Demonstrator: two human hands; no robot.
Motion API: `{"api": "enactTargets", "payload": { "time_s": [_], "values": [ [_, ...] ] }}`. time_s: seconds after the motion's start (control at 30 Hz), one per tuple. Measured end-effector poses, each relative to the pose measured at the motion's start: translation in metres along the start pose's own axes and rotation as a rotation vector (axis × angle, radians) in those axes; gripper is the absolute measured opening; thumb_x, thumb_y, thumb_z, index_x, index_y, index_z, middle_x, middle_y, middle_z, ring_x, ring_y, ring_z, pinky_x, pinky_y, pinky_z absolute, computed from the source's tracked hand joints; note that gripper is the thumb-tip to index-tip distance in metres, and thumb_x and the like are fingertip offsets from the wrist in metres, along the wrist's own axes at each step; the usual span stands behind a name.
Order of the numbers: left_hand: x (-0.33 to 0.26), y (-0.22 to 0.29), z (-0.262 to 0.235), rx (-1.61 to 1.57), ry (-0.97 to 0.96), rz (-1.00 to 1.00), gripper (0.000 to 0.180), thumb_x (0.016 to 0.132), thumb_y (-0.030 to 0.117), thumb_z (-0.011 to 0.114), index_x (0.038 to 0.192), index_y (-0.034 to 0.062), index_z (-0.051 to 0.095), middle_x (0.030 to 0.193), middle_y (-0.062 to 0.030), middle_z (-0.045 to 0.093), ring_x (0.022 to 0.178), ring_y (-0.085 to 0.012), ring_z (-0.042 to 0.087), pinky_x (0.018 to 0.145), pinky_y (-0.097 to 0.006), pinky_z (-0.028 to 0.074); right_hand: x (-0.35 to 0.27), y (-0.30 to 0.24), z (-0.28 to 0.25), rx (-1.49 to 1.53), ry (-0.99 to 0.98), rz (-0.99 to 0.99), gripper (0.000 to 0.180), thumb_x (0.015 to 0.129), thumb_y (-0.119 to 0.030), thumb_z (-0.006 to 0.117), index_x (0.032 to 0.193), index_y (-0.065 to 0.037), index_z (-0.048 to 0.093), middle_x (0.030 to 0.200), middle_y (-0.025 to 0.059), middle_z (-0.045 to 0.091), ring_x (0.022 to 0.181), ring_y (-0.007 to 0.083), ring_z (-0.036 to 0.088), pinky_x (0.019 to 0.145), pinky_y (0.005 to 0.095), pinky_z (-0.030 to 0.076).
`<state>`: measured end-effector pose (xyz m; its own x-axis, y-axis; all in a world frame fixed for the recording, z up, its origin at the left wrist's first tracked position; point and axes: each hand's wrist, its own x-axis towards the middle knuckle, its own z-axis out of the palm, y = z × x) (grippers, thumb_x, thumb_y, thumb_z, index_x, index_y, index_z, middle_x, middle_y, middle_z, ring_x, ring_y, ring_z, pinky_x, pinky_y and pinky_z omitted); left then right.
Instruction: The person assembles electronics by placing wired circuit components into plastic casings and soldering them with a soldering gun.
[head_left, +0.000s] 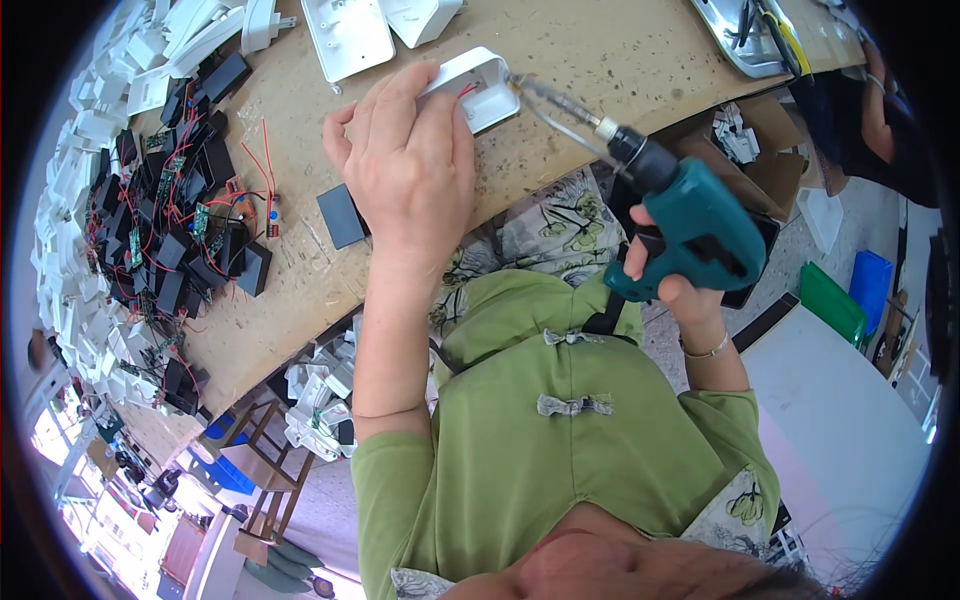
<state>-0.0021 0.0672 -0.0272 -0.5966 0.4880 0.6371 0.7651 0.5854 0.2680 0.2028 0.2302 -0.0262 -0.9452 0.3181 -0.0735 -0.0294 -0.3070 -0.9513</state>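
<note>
My left hand (410,160) lies on the bench, its fingers wrapped over a white plastic housing (492,108). Red wire shows inside that open housing. In my right hand (690,300) is a teal soldering gun (705,225) with a black collar and a thin feed tube alongside its iron. The gun's tip meets the housing's right edge; whether it touches a joint there, I cannot make out. Close to my left wrist sits a flat black box (342,216). Left of it, a small circuit board (273,222) trails red wires.
Black boxes with boards and red wires form a heap (170,235) on the left, ringed by piled white plastic parts (70,220). White shells (348,38) lie at the far edge. A metal tray (735,35) holds tools. A carton (770,150) stands lower right, near another person's arm (876,120).
</note>
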Motion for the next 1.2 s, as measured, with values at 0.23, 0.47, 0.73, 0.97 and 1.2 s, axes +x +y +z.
{"api": "enactTargets", "payload": {
  "time_s": [0.23, 0.47, 0.73, 0.97, 1.2],
  "values": [
    [0.006, 0.000, 0.002, 0.043, -0.001, 0.000, 0.005, 0.072, 0.009, 0.067, 0.077, 0.0083, 0.065, 0.098, 0.0004, 0.062, 0.091, -0.0175, 0.058, 0.086, -0.037, 0.034, -0.012, 0.010, -0.004, -0.229, -0.027, 0.086, 0.071, 0.073, -0.036, 0.077, 0.126, 0.002, 0.049, 0.104, 0.0047, 0.059, 0.079, 0.0100, 0.055, 0.068, 0.0234, 0.043],
    [0.008, 0.001, 0.003, 0.065, -0.003, -0.001, 0.003, 0.071, 0.009, 0.067, 0.074, 0.0092, 0.064, 0.096, 0.0023, 0.061, 0.089, -0.0170, 0.058, 0.087, -0.038, 0.032, -0.002, 0.017, 0.003, -0.285, -0.008, 0.013, 0.072, 0.072, -0.012, 0.080, 0.128, 0.010, 0.042, 0.087, 0.0068, 0.062, 0.072, 0.0099, 0.059, 0.065, 0.0226, 0.050],
    [0.009, 0.002, 0.003, 0.096, -0.021, -0.004, 0.003, 0.070, 0.009, 0.066, 0.072, 0.0095, 0.064, 0.096, 0.0030, 0.060, 0.088, -0.0171, 0.056, 0.089, -0.040, 0.031, 0.005, 0.013, 0.009, -0.313, -0.007, 0.017, 0.073, 0.072, -0.013, 0.080, 0.130, 0.009, 0.041, 0.089, 0.0048, 0.062, 0.074, 0.0077, 0.058, 0.066, 0.0213, 0.050],
    [0.010, 0.002, 0.004, 0.092, -0.024, -0.008, 0.003, 0.069, 0.009, 0.066, 0.071, 0.0094, 0.063, 0.096, 0.0027, 0.059, 0.087, -0.0174, 0.055, 0.088, -0.041, 0.031, 0.010, 0.011, 0.011, -0.401, -0.013, -0.048, 0.074, 0.070, -0.014, 0.082, 0.129, 0.008, 0.043, 0.089, 0.0027, 0.062, 0.072, 0.0063, 0.058, 0.064, 0.0200, 0.050],
    [0.011, 0.002, 0.004, 0.106, -0.015, 0.005, 0.003, 0.069, 0.009, 0.066, 0.070, 0.0092, 0.062, 0.096, 0.0029, 0.059, 0.087, -0.0172, 0.055, 0.088, -0.041, 0.031, 0.011, 0.009, 0.009, -0.495, -0.037, -0.134, 0.072, 0.070, -0.013, 0.082, 0.129, 0.007, 0.044, 0.097, 0.0056, 0.064, 0.071, 0.0064, 0.059, 0.064, 0.0206, 0.051]
  ]
}}
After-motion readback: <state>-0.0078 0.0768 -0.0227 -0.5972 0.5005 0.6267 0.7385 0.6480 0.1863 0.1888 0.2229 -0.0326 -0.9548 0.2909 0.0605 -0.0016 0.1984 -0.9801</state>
